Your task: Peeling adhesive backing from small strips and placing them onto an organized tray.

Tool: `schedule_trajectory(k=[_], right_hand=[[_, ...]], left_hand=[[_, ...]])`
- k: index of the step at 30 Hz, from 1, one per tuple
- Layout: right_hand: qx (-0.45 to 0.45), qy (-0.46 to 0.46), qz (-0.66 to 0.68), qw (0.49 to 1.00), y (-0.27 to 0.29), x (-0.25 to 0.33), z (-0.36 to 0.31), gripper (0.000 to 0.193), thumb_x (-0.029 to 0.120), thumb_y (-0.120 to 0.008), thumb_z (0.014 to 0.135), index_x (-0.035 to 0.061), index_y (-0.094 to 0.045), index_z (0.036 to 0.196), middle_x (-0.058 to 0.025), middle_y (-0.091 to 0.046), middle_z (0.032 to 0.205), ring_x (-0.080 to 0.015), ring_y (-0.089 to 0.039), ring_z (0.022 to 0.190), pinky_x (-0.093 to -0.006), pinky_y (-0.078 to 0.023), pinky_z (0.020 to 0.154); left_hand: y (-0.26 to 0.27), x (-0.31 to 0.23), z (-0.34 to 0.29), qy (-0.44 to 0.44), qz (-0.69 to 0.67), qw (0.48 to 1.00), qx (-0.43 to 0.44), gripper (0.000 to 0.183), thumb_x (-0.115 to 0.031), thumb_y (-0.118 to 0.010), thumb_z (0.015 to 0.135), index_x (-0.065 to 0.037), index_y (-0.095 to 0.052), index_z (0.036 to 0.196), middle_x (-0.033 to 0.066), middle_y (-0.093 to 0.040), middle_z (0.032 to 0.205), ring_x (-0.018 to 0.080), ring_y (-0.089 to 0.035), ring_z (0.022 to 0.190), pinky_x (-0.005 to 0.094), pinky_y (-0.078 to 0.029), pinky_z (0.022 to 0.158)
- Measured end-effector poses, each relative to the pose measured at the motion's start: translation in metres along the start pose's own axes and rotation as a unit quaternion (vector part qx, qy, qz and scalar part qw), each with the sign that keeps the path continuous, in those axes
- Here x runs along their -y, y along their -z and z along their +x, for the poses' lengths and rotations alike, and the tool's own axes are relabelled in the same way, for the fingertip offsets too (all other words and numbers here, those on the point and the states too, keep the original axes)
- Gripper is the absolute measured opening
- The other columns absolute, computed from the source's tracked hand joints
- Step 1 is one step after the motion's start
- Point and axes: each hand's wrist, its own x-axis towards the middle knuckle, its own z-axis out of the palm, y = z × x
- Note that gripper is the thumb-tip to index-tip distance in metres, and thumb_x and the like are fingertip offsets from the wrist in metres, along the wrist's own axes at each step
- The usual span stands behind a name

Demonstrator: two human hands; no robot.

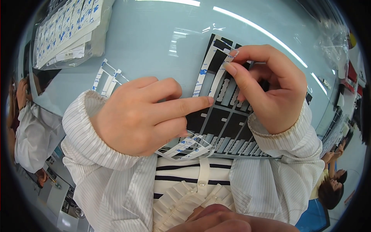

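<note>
My right hand (270, 83) pinches the upper end of a narrow white adhesive strip with clear film (218, 79) between thumb and forefinger. The strip slants down over a black die-cut sheet (216, 120) with rows of cut-out parts. One finger of my left hand (141, 112) stretches out and touches the strip's lower end. The other fingers are bent, and the thumb side closes on a clear frame with white, blue-printed strips (185, 146), which hangs over the sheet's near edge. The exact hold is partly hidden.
Another clear frame of printed strips (108, 77) lies left of my left hand. A clear bag of stacked strip sheets (69, 34) sits at the far left of the glossy pale table (150, 42). Crumpled clear plastic (334, 42) lies far right. Other people work at both sides.
</note>
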Motion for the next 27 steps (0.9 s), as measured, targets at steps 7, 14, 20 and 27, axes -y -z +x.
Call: schedule_trajectory(k=[7, 14, 20, 27], right_hand=[[-0.046, 0.154, -0.131, 0.978, 0.004, -0.014, 0.011, 0.015, -0.002, -0.078, 0.078, 0.0029, -0.071, 0.091, -0.0015, -0.067, 0.091, -0.0006, -0.037, 0.055, -0.0179, -0.027, 0.049], [-0.037, 0.148, -0.126, 0.98, 0.002, -0.016, 0.016, 0.012, 0.0, -0.078, 0.08, 0.0036, -0.071, 0.09, 0.0012, -0.065, 0.086, -0.0007, -0.036, 0.055, -0.019, -0.026, 0.049], [-0.038, 0.144, -0.128, 0.98, 0.001, -0.017, 0.015, 0.011, 0.001, -0.078, 0.081, 0.0038, -0.071, 0.089, 0.0015, -0.064, 0.085, -0.0006, -0.038, 0.056, -0.0189, -0.027, 0.05], [-0.04, 0.141, -0.129, 0.981, 0.0, -0.017, 0.015, 0.011, 0.001, -0.078, 0.081, 0.0036, -0.072, 0.089, 0.0015, -0.065, 0.086, -0.0007, -0.039, 0.056, -0.0186, -0.028, 0.05]], left_hand=[[0.001, -0.001, 0.001, -0.003, -0.003, 1.0, 0.001, 0.025, -0.019, -0.072, 0.066, -0.006, -0.051, 0.065, 0.0091, -0.07, 0.123, 0.0226, -0.053, 0.071, 0.0318, -0.045, 0.056], [0.002, 0.001, 0.001, -0.001, 0.0, 1.0, 0.004, 0.025, -0.019, -0.073, 0.067, -0.006, -0.052, 0.065, 0.0091, -0.07, 0.123, 0.0226, -0.053, 0.071, 0.0317, -0.046, 0.057], [0.002, 0.001, 0.002, -0.003, 0.003, 1.0, 0.003, 0.024, -0.019, -0.073, 0.068, -0.006, -0.053, 0.066, 0.0094, -0.07, 0.122, 0.0226, -0.053, 0.073, 0.0322, -0.046, 0.058], [0.002, 0.0, 0.001, -0.005, 0.006, 1.0, 0.003, 0.024, -0.021, -0.072, 0.069, -0.006, -0.053, 0.066, 0.0094, -0.07, 0.122, 0.0233, -0.055, 0.075, 0.0328, -0.045, 0.059]])
